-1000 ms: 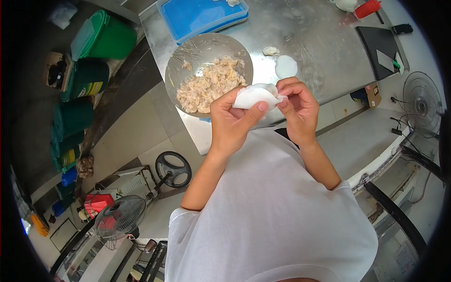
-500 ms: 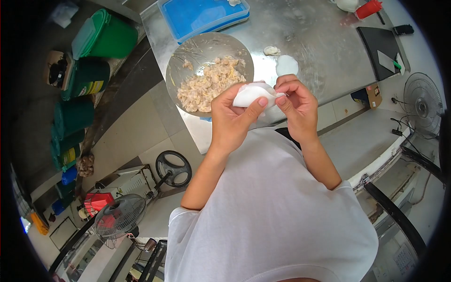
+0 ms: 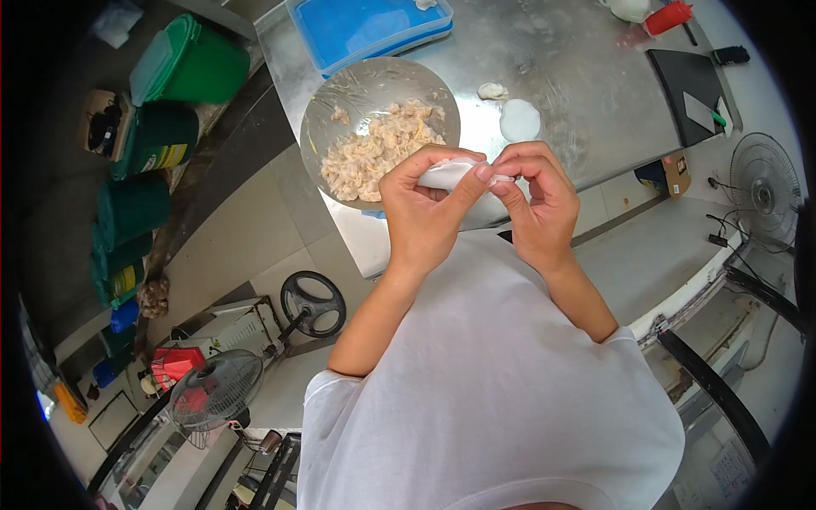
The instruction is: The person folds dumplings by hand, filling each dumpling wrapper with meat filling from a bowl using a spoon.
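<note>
Between both hands is a white dumpling (image 3: 447, 175), its thin dough wrapper folded over into a half-moon. My left hand (image 3: 429, 208) is closed around its left side, thumb and index finger pressing the upper edge. At the right end, the fingertips of my right hand (image 3: 540, 200) pinch the dough rim. Just behind the hands is a wide metal bowl (image 3: 340, 89) of pale, chunky filling (image 3: 374, 153). A stack of round white wrappers (image 3: 519, 121) lies on the steel table (image 3: 578, 81), with a small lump of dough (image 3: 492, 91) beside it.
A clear container with a blue interior (image 3: 365, 34) stands behind the bowl. A red bottle (image 3: 667, 17) and a black board (image 3: 684, 93) are at the far right. Green bins (image 3: 204, 68) line the left. Fans (image 3: 217, 387) and a black handwheel (image 3: 314, 304) flank me.
My left thumb and fingers have come together over the dumpling, and its open fold now looks flatter and narrower. My right hand has shifted slightly, still pinching the right end.
</note>
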Demonstrator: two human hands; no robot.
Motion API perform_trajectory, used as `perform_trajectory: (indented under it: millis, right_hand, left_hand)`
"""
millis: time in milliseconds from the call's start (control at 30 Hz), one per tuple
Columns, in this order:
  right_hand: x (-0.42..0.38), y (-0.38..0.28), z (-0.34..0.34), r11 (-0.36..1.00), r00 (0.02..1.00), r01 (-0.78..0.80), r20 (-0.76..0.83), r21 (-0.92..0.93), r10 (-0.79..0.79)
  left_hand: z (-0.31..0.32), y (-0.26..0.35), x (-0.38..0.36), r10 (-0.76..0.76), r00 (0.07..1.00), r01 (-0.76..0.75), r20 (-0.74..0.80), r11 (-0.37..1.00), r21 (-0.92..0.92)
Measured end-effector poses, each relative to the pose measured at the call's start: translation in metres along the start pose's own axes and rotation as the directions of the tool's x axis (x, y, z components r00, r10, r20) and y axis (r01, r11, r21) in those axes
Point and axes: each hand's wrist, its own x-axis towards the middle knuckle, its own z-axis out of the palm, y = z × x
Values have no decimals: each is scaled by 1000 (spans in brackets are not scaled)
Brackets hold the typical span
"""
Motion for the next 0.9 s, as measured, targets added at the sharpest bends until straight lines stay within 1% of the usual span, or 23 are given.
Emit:
perform_trajectory:
  millis: [67, 167, 200, 267, 300, 400, 467, 567, 600, 667, 800, 900]
  right_hand:
    - [-1, 1, 0, 998, 999, -40, -4, 51, 40]
    - [-3, -1, 2, 960, 992, -122, -6, 251, 128]
    - [-4, -2, 2, 948, 988, -150, -5, 282, 157]
    - [-5, -3, 3, 918, 977, -201, -1, 342, 215]
    - [-5, -3, 3, 910, 976, -199, -10, 364, 217]
    - [-5, -2, 3, 892, 976, -181, -33, 414, 213]
    - [-8, 0, 4, 886, 979, -164, -38, 433, 200]
    - [-6, -10, 10, 841, 957, -224, -53, 493, 286]
    - [-7, -6, 9, 857, 967, -207, -32, 472, 252]
    - [-9, 5, 5, 887, 983, -167, 8, 431, 181]
    - [-7, 6, 3, 926, 990, -134, -4, 354, 144]
    - [-4, 4, 2, 958, 995, -91, -17, 273, 99]
  left_hand:
    - [0, -2, 0, 36, 999, -36, -7, 999, 32]
    - [-1, -5, -1, 68, 998, -66, -17, 994, 86]
    - [-1, -7, -1, 74, 997, -72, -19, 992, 104]
    - [-3, -11, -2, 81, 997, -81, 12, 997, 11]
    - [-4, -12, -2, 85, 996, -84, 27, 996, -35]
    - [-1, -10, -7, -83, 997, 82, 3, 973, -217]
    - [-3, -11, -7, -137, 991, 132, 0, 955, -265]
    - [-9, -14, -8, -182, 983, 180, 22, 928, -325]
    - [-11, -15, -8, -191, 981, 192, 35, 920, -342]
    - [-11, -12, -8, -174, 984, 178, 40, 941, -288]
    - [-11, -10, -5, -111, 993, 115, 38, 983, -144]
    - [-11, -9, -5, -123, 991, 129, 57, 982, -136]
